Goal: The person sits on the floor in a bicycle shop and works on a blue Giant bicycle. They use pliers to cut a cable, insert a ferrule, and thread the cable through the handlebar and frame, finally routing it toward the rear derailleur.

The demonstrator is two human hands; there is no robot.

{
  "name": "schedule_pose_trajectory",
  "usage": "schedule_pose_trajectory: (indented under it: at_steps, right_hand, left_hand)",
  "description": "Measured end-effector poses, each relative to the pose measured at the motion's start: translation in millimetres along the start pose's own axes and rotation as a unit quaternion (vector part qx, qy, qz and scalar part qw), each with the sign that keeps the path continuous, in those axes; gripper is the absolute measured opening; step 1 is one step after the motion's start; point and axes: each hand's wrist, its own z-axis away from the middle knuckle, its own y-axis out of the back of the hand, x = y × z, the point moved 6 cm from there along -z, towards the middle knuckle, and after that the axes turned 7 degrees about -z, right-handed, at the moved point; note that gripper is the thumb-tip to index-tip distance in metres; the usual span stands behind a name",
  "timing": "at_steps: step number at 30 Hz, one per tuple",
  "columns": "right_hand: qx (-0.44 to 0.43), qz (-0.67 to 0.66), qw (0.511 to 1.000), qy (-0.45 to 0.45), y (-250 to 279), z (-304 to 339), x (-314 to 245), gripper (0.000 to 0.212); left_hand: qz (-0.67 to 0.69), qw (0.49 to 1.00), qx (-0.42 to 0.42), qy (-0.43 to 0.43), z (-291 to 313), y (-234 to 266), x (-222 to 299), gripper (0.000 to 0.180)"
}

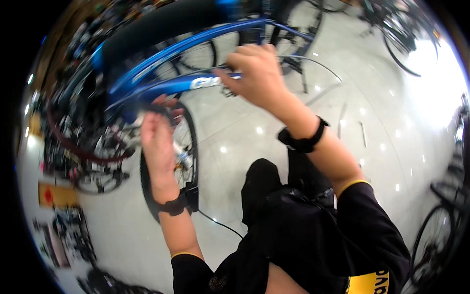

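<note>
A blue bicycle frame (166, 89) with pale lettering stretches across the upper left. My right hand (255, 73) is closed over its lower tube, gripping a thin dark cable (313, 60) whose free length curves out to the right. Beside the front end of the frame, above the front wheel (194, 147), is my left hand (159, 127). Its fingers are curled and slightly smeared; a dark shape shows at them, too blurred to name. A pale fork leg (183, 156) stands behind that hand. Both my wrists wear black bands.
Many parked bicycles crowd the left side. Another bicycle (401, 49) stands at the far right, with more along the right edge. A kickstand (304, 81) reaches the glossy tiled floor (245, 127). An orange-brown box (58, 194) sits at left.
</note>
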Motion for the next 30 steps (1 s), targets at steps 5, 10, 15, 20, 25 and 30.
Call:
schedule_pose_trajectory:
  at_steps: [5, 10, 15, 20, 25, 30]
  right_hand:
    - [0.040, 0.001, 0.999, 0.005, 8, 3, 2, 0.025]
    - [0.019, -0.012, 0.999, -0.024, 12, 11, 3, 0.025]
    - [-0.027, -0.042, 0.996, -0.069, 0, 19, 9, 0.026]
    - [-0.150, -0.239, 0.937, -0.205, -25, 36, 26, 0.032]
    - [-0.310, -0.359, 0.836, -0.274, -66, 77, 21, 0.043]
    - [-0.286, -0.407, 0.783, -0.374, -32, 92, 24, 0.040]
  left_hand:
    - [0.047, 0.995, -0.063, 0.068, -20, -50, -9, 0.033]
    - [-0.078, 0.996, 0.023, -0.022, -2, -58, 15, 0.018]
    - [-0.180, 0.890, 0.231, -0.351, 43, 4, 84, 0.041]
    - [-0.273, 0.880, 0.263, -0.286, 33, 57, 124, 0.057]
    - [-0.379, 0.786, 0.310, -0.377, 47, 56, 139, 0.043]
    - [-0.354, 0.865, 0.217, -0.283, 68, 38, 115, 0.024]
